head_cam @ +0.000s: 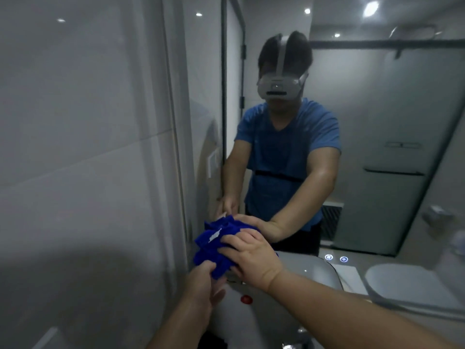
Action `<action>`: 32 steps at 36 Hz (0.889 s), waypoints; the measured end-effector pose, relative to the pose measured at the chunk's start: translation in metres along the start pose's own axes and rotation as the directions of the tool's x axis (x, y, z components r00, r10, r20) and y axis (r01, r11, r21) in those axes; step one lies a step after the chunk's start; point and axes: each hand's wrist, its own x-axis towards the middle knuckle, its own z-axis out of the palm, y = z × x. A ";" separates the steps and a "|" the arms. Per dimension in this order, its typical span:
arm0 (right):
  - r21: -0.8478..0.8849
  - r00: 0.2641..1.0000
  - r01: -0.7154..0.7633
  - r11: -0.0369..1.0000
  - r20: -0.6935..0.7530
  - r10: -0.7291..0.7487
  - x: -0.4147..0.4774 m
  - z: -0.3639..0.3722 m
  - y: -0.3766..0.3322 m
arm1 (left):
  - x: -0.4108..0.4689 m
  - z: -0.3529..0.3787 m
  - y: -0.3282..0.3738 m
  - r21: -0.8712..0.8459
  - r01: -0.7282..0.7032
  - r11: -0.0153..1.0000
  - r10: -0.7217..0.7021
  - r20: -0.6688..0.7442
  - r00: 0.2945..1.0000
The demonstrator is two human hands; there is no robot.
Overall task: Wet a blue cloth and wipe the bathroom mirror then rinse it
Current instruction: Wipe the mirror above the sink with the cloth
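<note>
Nearest, below the mirror's (377,122) lower left corner, the left hand (201,273) has its fingers curled and pinches the bottom end of the blue cloth (214,248). Just beyond it, the right hand (251,255) lies over the cloth with its fingers spread and fairly straight, and seems to press the bundle toward the glass.

The cloth itself sits at the mirror's lower left corner, hard by the left edge. Its own reflection meets it there, so it appears to touch the glass. It is bunched, not flat, and a small white label (215,235) shows on its near face. Its long axis runs roughly up and down along the mirror's left edge and leans a little rightward at the top. The lower end points down toward the left hand. Whether it is wet cannot be told.

By my reading, the wiping step is in hand and only starting, since the cloth covers one corner and most of the glass lies above and to the right of it. The next move probably calls for the right hand to flatten the bundle and sweep it away from that corner, while the left hand lets go. The rinse is not yet done.
</note>
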 end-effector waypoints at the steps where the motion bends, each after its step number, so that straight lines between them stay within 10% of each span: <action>1: -0.001 0.999 -0.041 0.999 -0.026 0.041 -0.007 -0.007 0.004 | -0.002 0.005 -0.001 0.068 -0.085 0.994 0.086 -0.004 0.996; 7: 0.106 0.846 -0.514 0.851 -0.099 0.523 -0.045 -0.051 0.002 | -0.016 0.020 -0.014 0.347 -0.528 0.775 0.493 0.190 0.849; 11: 0.685 0.497 -0.697 0.211 0.250 0.831 -0.040 -0.087 -0.031 | -0.029 0.025 -0.013 0.335 -0.476 0.813 0.472 0.100 0.876; 14: 0.812 0.473 -0.555 -0.178 0.485 0.736 -0.059 -0.120 -0.045 | -0.053 0.028 -0.007 0.278 -0.345 0.897 0.301 0.188 0.935; 19: 0.787 0.551 -0.597 -0.155 0.543 0.633 -0.116 -0.167 -0.067 | -0.103 0.030 -0.019 0.343 -0.268 0.900 0.051 0.530 0.847; 23: 0.727 0.579 -0.669 -0.157 0.642 0.503 -0.166 -0.187 -0.072 | -0.129 0.037 -0.059 0.367 -0.246 0.897 0.011 0.539 0.842; 32: 0.476 0.356 -0.829 -0.293 0.854 0.380 -0.252 -0.186 -0.081 | -0.155 0.048 -0.139 0.548 -0.212 0.809 -0.022 0.388 0.921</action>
